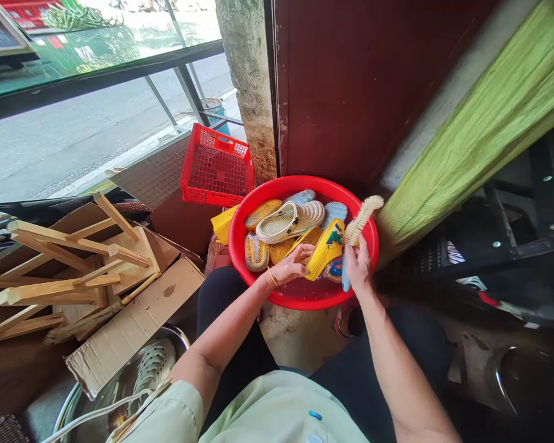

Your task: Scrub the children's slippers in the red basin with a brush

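Brush [360, 221] sits in my right hand [360, 264], fingers closed round its handle [346, 278], presumably to leave the bristles clear; my left hand [293, 267], partly curled, grips the yellow shoe [325, 253] tilted over the red basin [314, 303], perhaps so drips land among the other shoes [281, 224].

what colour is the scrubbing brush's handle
The scrubbing brush's handle is light blue, clearest in the head view.
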A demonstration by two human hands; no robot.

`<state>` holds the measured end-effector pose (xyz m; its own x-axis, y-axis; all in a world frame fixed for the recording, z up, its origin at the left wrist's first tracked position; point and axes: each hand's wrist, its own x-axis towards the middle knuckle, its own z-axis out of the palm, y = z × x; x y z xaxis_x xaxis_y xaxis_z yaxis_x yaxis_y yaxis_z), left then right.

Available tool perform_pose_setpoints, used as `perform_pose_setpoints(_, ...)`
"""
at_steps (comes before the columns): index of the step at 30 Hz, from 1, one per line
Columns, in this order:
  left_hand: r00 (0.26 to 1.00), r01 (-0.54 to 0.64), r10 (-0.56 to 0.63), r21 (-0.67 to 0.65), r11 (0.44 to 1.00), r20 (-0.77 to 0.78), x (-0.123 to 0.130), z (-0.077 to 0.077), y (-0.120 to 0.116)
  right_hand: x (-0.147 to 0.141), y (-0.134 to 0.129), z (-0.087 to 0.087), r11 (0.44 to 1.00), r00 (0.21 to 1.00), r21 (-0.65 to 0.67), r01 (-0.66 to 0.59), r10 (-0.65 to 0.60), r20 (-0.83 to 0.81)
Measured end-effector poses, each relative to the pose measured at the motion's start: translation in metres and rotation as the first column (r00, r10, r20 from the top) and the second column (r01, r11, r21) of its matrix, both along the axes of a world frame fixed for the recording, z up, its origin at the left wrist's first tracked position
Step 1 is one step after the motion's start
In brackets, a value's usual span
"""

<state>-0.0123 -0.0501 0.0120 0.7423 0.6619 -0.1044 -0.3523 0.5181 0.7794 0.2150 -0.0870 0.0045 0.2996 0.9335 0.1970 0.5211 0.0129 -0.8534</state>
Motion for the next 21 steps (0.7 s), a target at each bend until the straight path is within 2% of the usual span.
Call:
perform_pose_setpoints(3,0.982,-0.16,0.157,-0.017,0.987,-0.101,0.005,-0.004,0.001,-0.015,-0.001,0.003,1.0,0.984,-0.019,0.008,-0.012,-0.18)
perform_pose_setpoints(5,0.931,-0.325,0.312,-0.041,0.945,-0.188,0.009,-0.01,0.001,-0.024,0.002,0.004,0.998,0.988,-0.019,-0.061,0.057,-0.147)
perform_pose_setpoints(7,0.88,-0.434,0.412,-0.046,0.9,-0.238,0.01,-0.016,0.004,-0.029,0.006,0.006,0.993,0.991,-0.035,-0.116,0.113,-0.066)
perform_pose_setpoints(11,0.847,-0.49,0.488,0.048,0.871,-0.213,0.005,-0.017,0.018,-0.034,0.002,0.019,0.982,0.953,-0.021,-0.188,0.187,0.239)
perform_pose_setpoints(14,0.809,-0.531,0.55,0.141,0.835,-0.208,0.0,-0.013,0.027,-0.04,-0.011,0.028,0.945,0.788,-0.125,-0.302,0.322,0.524)
perform_pose_setpoints(16,0.801,-0.541,0.56,0.146,0.828,-0.209,-0.001,-0.011,0.03,-0.043,-0.015,0.031,0.923,0.676,-0.255,-0.289,0.385,0.628)
perform_pose_setpoints(17,0.807,-0.537,0.554,0.133,0.833,-0.207,0.0,-0.011,0.03,-0.042,-0.014,0.031,0.924,0.65,-0.295,-0.244,0.382,0.657)
perform_pose_setpoints(19,0.825,-0.518,0.528,0.104,0.849,-0.203,0.001,-0.01,0.028,-0.037,-0.006,0.032,0.944,0.663,-0.303,-0.133,0.312,0.68)
perform_pose_setpoints(21,0.838,-0.496,0.505,0.098,0.863,-0.208,0.002,-0.012,0.025,-0.03,0.002,0.033,0.965,0.722,-0.256,-0.06,0.219,0.657)
